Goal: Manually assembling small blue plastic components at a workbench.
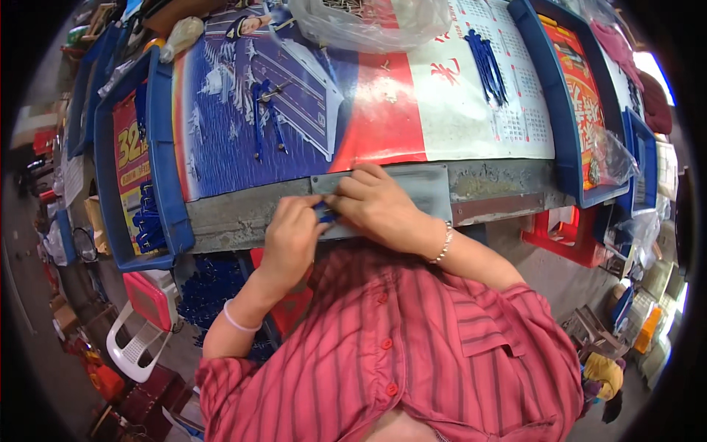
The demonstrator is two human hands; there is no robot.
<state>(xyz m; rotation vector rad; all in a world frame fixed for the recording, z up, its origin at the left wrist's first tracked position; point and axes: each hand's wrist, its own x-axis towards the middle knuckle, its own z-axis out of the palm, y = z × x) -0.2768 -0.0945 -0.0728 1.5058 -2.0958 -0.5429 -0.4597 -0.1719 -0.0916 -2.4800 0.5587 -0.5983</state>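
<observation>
At the table's front edge my two hands meet over a small dark blue piece (325, 212), mostly covered by fingers. My left hand (289, 234) pinches it from the left. My right hand (374, 205), fingers curled, closes on it from the right, above a grey metal plate (423, 193). Beyond them, a blue two-legged tool (259, 118) with metal tips, much like a drawing compass, lies on the printed sheet. A bundle of thin blue legs (486, 68) rests farther right on the calendar part.
Blue trays stand left (168, 158) and right (563, 140); the left one holds more blue parts (147, 221). A clear plastic bag (368, 29) of small metal pieces sits at the back. Below are a heap of blue parts (213, 291) and a red stool (563, 239).
</observation>
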